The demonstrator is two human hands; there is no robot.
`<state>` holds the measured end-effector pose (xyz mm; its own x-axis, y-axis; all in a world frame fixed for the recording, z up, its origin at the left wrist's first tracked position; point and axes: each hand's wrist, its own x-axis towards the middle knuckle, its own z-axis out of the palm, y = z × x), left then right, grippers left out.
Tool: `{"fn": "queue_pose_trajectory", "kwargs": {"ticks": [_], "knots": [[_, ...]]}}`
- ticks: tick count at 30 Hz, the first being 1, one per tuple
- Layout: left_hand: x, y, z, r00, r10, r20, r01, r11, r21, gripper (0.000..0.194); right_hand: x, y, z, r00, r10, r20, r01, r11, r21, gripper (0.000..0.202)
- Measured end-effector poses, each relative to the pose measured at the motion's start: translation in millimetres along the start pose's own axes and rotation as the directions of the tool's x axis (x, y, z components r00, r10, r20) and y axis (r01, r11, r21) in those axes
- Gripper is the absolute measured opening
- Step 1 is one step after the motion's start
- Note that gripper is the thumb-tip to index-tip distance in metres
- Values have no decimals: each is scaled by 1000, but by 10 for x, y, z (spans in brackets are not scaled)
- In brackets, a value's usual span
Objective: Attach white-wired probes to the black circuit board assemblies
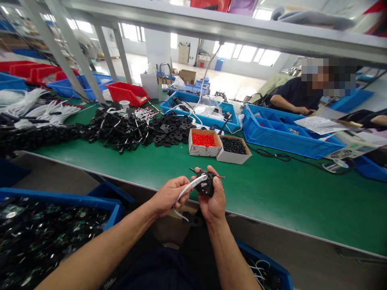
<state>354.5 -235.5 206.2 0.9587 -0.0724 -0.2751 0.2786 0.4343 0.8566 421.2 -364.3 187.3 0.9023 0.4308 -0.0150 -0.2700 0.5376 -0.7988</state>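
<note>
Just over the front edge of the green bench, my right hand is closed around a black plastic housing. A white cable enters the housing's upper face, and thin red and black wires stick out at its side. My left hand pinches the white cable close to the housing, its fingers partly hidden behind it. The cable's loose end curves down below my left hand. Beyond my hands stand a small carton of red parts and a carton of black parts.
Black plates and cables lie heaped at the back left, beside bundled white cables. Blue trays line the far side, below a metal shelf. A blue crate of black parts sits lower left. Another person sits opposite.
</note>
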Motion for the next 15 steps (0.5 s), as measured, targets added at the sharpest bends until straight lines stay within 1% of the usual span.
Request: {"fn": "queue_pose_trajectory", "kwargs": {"ticks": [5, 9, 12, 15], "knots": [[-52, -35, 23, 1000, -22, 1, 22, 1000, 4, 36, -8, -34, -73, 998, 28, 65, -24, 998, -61, 65], [-83, -62, -5, 1000, -16, 14, 16, 1000, 21, 37, -10, -87, -115, 988, 99, 119, -87, 991, -102, 61], [-101, -71, -2, 1000, -10, 15, 10, 999, 31, 36, -21, -89, -107, 987, 113, 118, -104, 991, -81, 62], [-120, -73, 55, 1000, -14, -22, 14, 1000, 17, 35, -33, -62, -76, 991, 96, 88, -94, 995, -22, 64]]}}
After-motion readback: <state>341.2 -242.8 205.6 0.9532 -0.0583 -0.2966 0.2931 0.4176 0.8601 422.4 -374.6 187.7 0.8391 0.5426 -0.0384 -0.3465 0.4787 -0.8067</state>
